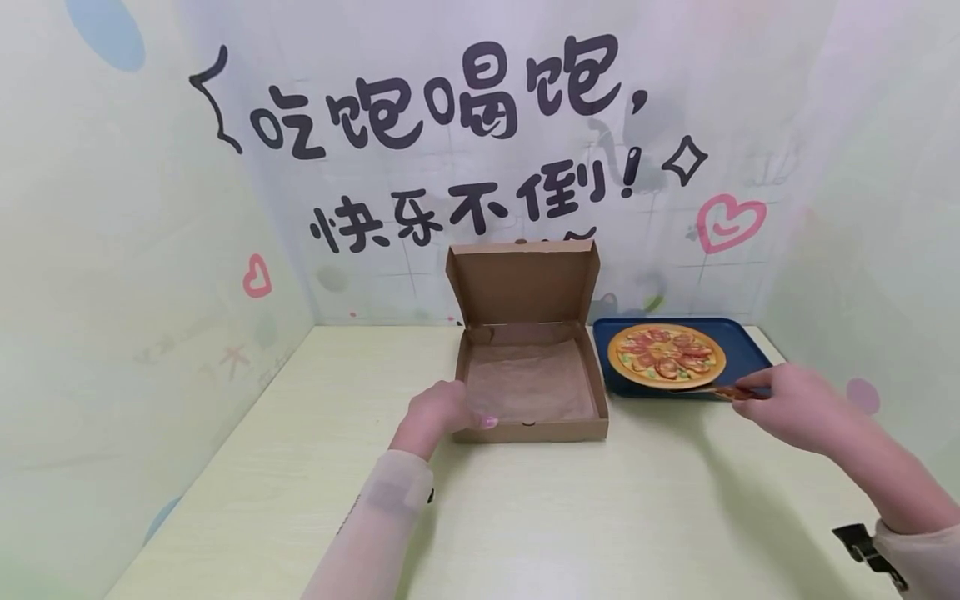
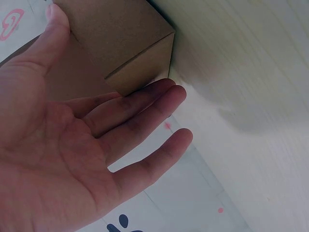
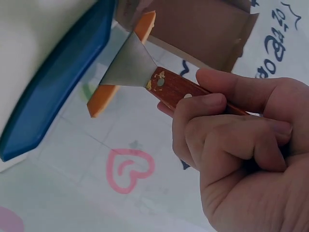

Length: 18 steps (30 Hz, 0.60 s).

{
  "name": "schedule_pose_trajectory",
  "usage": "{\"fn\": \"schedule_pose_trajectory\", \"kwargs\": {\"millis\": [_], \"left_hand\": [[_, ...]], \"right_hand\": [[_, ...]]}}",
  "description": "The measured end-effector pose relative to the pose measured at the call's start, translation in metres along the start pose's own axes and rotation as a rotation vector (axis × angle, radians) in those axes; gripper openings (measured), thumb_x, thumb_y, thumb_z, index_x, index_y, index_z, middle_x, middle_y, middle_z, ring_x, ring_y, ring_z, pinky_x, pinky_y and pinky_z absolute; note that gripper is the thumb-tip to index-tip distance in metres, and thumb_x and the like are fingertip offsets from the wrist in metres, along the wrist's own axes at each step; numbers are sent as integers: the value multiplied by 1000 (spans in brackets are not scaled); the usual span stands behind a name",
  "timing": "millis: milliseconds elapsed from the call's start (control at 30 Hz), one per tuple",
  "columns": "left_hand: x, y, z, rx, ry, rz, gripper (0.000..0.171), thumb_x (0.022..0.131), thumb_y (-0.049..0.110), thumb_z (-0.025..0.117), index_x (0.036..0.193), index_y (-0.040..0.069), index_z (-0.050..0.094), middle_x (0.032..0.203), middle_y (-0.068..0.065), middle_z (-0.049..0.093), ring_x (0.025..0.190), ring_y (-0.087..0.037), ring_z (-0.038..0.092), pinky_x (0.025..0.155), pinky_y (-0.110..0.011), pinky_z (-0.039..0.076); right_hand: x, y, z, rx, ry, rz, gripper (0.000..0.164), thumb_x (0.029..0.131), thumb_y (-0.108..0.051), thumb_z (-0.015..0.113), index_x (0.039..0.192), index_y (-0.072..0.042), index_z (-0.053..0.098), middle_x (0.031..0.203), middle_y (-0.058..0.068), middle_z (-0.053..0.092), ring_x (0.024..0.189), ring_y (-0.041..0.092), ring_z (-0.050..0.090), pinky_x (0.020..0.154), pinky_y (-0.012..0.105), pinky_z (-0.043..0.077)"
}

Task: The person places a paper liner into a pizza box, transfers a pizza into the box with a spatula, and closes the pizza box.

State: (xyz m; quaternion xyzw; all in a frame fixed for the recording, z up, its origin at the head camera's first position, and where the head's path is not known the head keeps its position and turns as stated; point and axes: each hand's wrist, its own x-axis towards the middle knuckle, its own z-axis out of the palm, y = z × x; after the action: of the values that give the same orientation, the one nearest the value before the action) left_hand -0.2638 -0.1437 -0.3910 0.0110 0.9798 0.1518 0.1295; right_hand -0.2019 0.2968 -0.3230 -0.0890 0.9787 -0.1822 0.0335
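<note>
An opened brown cardboard pizza box point(image 1: 528, 432) stands mid-table with brown paper point(image 1: 528, 379) inside. My left hand point(image 1: 442, 407) holds its front left corner. In the left wrist view the thumb point(image 2: 57, 29) lies on the front wall, and the other fingers reach along the side. To the right, a round pizza point(image 1: 666, 357) is over a blue tray point(image 1: 735, 350). My right hand point(image 1: 797, 408) grips the wooden handle of a spatula point(image 3: 178, 89). Its metal blade point(image 3: 130, 63) is under the pizza's near edge, which stands apart from the tray in the right wrist view.
The box lid point(image 1: 521, 285) stands up behind the box, near the back wall point(image 1: 360, 292) with dark lettering. Side walls border the pale wooden table point(image 1: 360, 383) on the left and right. The tray sits close beside the box's right side.
</note>
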Motion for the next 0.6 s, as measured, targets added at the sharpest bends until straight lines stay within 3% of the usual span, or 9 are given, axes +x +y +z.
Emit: {"fn": "schedule_pose_trajectory", "kwargs": {"millis": [200, 400, 500, 600], "left_hand": [[1, -1, 1, 4, 3, -1, 66, 84, 61, 85, 117, 5, 74, 115, -11, 75, 99, -25, 68, 91, -50, 58], [1, 0, 1, 15, 0, -5, 63, 84, 61, 85, 114, 6, 74, 112, -10, 75, 97, -24, 67, 90, -49, 58], [2, -1, 1, 19, 0, -6, 62, 84, 61, 85, 113, 6, 74, 112, -10, 75, 97, -24, 67, 90, -49, 58], [1, -1, 0, 17, -1, -5, 62, 84, 60, 85, 113, 6, 74, 112, -10, 75, 97, -24, 68, 90, -50, 58]], "right_hand": [[-14, -13, -16, -16, -37, 21, 48, 100, -31, 69, 130, 7, 71, 115, 24, 78, 85, 22, 67, 62, 34, 44], [-19, -28, -25, 47, -114, 53, 56, 103, -37, 66, 141, 4, 64, 99, 4, 74, 59, 16, 50, 52, 35, 38], [-16, -37, -24, 83, -137, 35, 55, 103, -34, 67, 141, 5, 64, 99, 2, 73, 54, 15, 45, 49, 32, 39], [-10, -48, -20, 85, -138, 2, 51, 101, -31, 68, 138, 4, 67, 103, 5, 74, 59, 17, 47, 52, 33, 41]]}}
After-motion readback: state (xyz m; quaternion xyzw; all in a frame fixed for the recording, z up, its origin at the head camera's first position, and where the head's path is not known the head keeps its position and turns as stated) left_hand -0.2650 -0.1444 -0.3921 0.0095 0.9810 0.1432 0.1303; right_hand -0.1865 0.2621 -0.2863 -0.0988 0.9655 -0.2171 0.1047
